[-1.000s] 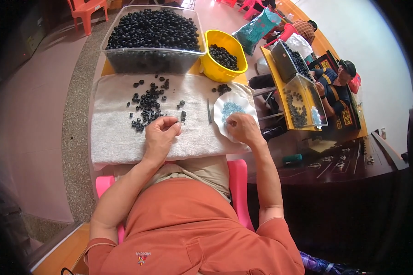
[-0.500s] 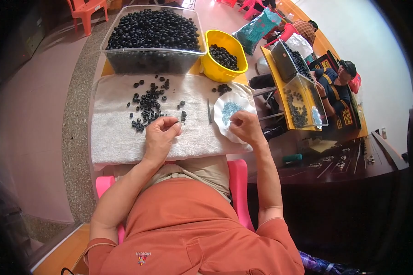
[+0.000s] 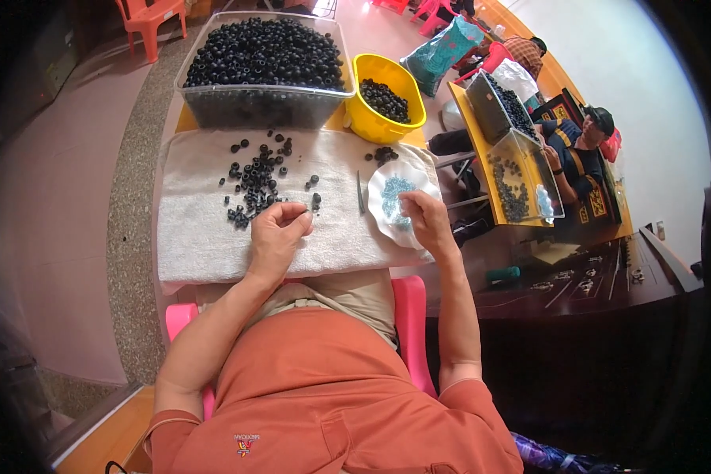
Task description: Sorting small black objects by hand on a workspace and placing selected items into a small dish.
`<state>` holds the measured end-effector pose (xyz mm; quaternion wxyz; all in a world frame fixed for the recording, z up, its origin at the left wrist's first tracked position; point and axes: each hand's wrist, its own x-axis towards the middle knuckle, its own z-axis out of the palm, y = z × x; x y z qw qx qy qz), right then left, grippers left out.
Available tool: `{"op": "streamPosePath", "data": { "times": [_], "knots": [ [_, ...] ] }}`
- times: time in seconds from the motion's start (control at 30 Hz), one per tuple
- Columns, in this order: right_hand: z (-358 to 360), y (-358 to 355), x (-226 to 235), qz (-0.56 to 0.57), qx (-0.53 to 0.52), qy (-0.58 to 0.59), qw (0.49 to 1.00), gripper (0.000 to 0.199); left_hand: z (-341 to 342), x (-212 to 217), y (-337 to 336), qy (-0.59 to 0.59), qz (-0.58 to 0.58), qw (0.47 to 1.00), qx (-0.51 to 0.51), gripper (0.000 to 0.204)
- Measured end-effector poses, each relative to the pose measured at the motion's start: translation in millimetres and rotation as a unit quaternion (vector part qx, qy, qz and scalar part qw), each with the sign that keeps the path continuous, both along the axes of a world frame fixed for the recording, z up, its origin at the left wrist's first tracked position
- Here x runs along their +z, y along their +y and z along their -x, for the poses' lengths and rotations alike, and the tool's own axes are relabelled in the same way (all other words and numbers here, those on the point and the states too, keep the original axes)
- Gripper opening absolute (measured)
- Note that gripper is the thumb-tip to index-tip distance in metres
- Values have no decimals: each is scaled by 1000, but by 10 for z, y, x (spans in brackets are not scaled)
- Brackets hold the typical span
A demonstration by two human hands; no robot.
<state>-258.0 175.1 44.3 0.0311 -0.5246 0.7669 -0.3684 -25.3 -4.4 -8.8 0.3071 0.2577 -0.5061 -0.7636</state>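
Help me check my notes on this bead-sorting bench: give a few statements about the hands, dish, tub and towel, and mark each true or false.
1. The left hand rests on the white towel beside the loose scatter of small black ring-shaped beads. True.
2. The right hand is over the yellow plastic bowl. False: it is at the white scalloped dish holding pale blue pieces.
3. The clear plastic tub at the far edge is empty. False: it is heaped with black beads.
4. A thin metal tool lies on the towel just left of the dish. True.
5. The yellow bowl holds blue pieces. False: it holds black beads.
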Motion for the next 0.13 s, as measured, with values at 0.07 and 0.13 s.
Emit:
{"op": "streamPosePath", "data": {
  "times": [0.07,0.13],
  "knots": [
    [-29,-3,1,0,-13,-35,999,15,-3,0,-6,-2,-1,1000,1,13],
    [-44,3,-17,-15,-53,-113,992,15,-4,0,-2,-2,-18,1000,-8,15]
  ]
}}
